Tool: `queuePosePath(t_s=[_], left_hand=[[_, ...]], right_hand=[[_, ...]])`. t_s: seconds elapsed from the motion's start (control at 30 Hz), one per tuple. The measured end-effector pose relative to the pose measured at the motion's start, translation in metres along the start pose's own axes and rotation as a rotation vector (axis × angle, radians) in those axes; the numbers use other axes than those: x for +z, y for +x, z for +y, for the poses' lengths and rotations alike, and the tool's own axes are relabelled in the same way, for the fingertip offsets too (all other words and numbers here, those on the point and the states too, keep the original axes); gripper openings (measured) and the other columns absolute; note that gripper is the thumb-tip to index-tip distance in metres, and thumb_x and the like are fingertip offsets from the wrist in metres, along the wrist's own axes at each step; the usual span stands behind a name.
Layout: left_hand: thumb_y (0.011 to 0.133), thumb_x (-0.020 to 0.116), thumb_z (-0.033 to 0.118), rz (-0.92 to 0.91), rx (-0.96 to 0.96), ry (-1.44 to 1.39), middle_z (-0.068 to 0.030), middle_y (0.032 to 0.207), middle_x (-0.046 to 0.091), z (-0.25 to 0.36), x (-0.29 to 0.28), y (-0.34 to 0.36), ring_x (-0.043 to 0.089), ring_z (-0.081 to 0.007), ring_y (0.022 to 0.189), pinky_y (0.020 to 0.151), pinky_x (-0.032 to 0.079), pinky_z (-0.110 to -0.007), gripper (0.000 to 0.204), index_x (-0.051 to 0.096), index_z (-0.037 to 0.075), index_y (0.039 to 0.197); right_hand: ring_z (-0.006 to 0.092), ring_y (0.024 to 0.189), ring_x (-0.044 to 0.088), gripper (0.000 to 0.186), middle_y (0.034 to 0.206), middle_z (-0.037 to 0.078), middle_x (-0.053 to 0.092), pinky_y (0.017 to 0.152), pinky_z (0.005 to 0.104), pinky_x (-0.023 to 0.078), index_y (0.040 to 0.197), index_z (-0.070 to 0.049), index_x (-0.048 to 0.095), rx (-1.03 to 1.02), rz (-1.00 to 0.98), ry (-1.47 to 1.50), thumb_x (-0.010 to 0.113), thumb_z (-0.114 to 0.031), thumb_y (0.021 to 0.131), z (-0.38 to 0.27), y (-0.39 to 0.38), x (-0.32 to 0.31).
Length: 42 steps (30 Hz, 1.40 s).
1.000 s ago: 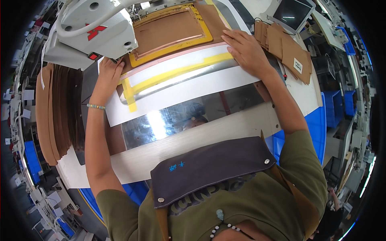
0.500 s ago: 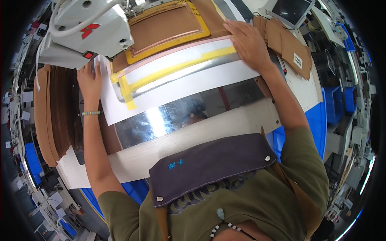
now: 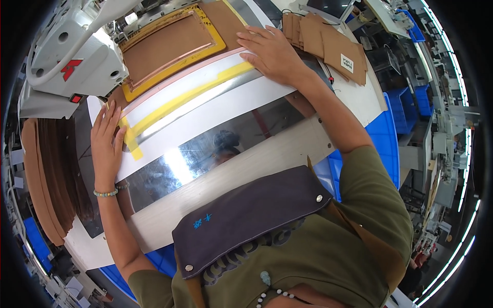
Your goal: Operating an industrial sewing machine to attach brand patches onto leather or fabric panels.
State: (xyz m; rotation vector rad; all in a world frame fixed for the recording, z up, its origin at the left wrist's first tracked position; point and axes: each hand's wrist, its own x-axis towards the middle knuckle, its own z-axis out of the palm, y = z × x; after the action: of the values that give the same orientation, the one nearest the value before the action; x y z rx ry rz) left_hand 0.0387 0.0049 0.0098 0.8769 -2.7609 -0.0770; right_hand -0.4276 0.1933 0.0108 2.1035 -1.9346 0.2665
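Note:
My right hand [image 3: 269, 56] lies with fingers outstretched on the far right part of a taped white sheet [image 3: 215, 114], its fingertips reaching a brown sheet [image 3: 228, 20]. At the left end of the white sheet rests my left hand [image 3: 107, 146], fingers extended, beside strips of yellow tape [image 3: 174, 106]. The tape runs along a clear or shiny strip. Beyond it, a yellow rectangular frame [image 3: 179, 65] sits on the brown material under the white sewing machine head [image 3: 77, 61]. Neither hand grips anything visible; part of the left end is hidden by my hand.
A shiny metal plate [image 3: 205, 160] covers the table's near part. A stack of brown sheets [image 3: 43, 179] stands at the left. Brown pieces [image 3: 313, 38] lie at the far right, near a dark screen [image 3: 328, 9]. Blue bins [image 3: 386, 149] sit beside the table.
The view has shifted, so the bench appears further left. My left hand has come from beside the white sheet onto its taped left end. The right hand stays on the far right part.

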Motion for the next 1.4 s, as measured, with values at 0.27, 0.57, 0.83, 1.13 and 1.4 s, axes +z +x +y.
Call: queuePosePath(t_s=[0.27,0.57,0.83,1.13,1.4], left_hand=[[0.108,0.059,0.023,0.059,0.004,-0.044,-0.0031,0.171,0.046,0.010,0.000,0.001,0.034,-0.0319,0.161,0.132,0.027,-0.047,0.053,0.056,0.016,0.160],[0.108,0.060,0.023,0.078,0.019,-0.016,-0.0041,0.170,0.048,0.000,0.001,-0.003,0.037,-0.0326,0.160,0.131,0.028,-0.048,0.051,0.058,0.016,0.158],[0.107,0.062,0.023,0.032,-0.006,0.002,-0.0104,0.165,0.053,-0.002,-0.002,-0.003,0.042,-0.0329,0.157,0.129,0.031,-0.047,0.050,0.060,0.015,0.156],[0.101,0.070,0.015,0.212,0.015,-0.040,-0.0125,0.158,0.059,0.006,-0.012,-0.004,0.054,-0.0365,0.144,0.120,0.042,-0.046,0.048,0.065,0.008,0.148],[0.098,0.076,0.024,0.228,-0.007,-0.050,-0.0106,0.155,0.062,0.012,-0.015,-0.002,0.056,-0.0359,0.142,0.117,0.046,-0.047,0.042,0.074,0.010,0.138]], right_hand=[[0.0292,0.151,0.046,0.045,0.159,0.008,0.058,0.123,0.0481,0.035,0.140,-0.008,0.070,-0.030,0.218,0.027,0.058,-0.040,0.111,0.000,-0.001,-0.005],[0.0323,0.157,0.037,0.051,0.168,0.010,0.048,0.129,0.0492,0.028,0.152,-0.008,0.062,0.092,0.165,0.165,0.050,-0.040,0.114,0.002,-0.016,-0.003],[0.0334,0.155,0.040,0.048,0.166,0.011,0.050,0.127,0.0490,0.031,0.150,-0.008,0.064,0.103,0.063,0.109,0.053,-0.037,0.114,0.003,-0.019,0.000],[0.0327,0.150,0.046,0.042,0.159,0.012,0.056,0.122,0.0478,0.037,0.142,-0.007,0.069,0.038,0.190,0.152,0.059,-0.031,0.110,0.003,-0.014,0.001],[0.0323,0.156,0.039,0.047,0.165,0.012,0.052,0.128,0.0470,0.029,0.147,-0.009,0.067,0.099,0.013,0.179,0.047,-0.035,0.115,0.000,-0.016,-0.003]])
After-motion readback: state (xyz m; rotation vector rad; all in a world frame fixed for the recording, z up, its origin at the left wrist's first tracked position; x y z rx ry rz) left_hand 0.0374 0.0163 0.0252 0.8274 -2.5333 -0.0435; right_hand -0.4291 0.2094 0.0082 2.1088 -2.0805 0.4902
